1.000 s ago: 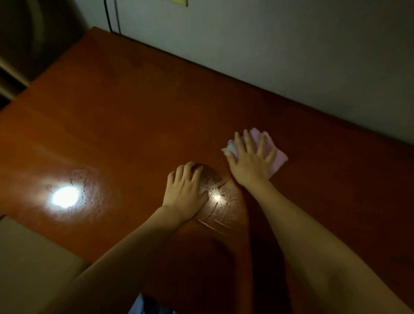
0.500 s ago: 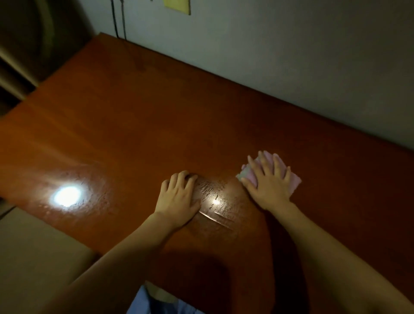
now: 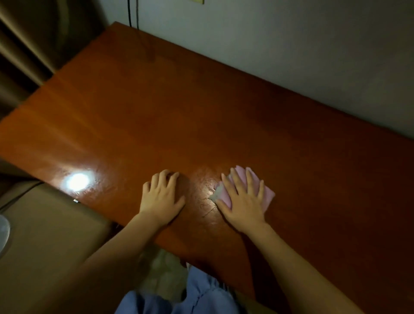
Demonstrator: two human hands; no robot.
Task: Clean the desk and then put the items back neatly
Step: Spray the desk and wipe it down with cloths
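The right hand (image 3: 243,201) lies flat with fingers spread, pressing the pink cloth (image 3: 267,196) onto the counter (image 3: 201,107) near its front edge, while the left hand (image 3: 162,197) rests beside it, its grip empty. Wiping well likely means even pressure and overlapping passes toward the unwiped far side.

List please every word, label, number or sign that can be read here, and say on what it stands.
None can be read.
The pink cloth and the desk bear no writing.
The yellowish note on the wall is cut off at the frame's top edge; no text shows.
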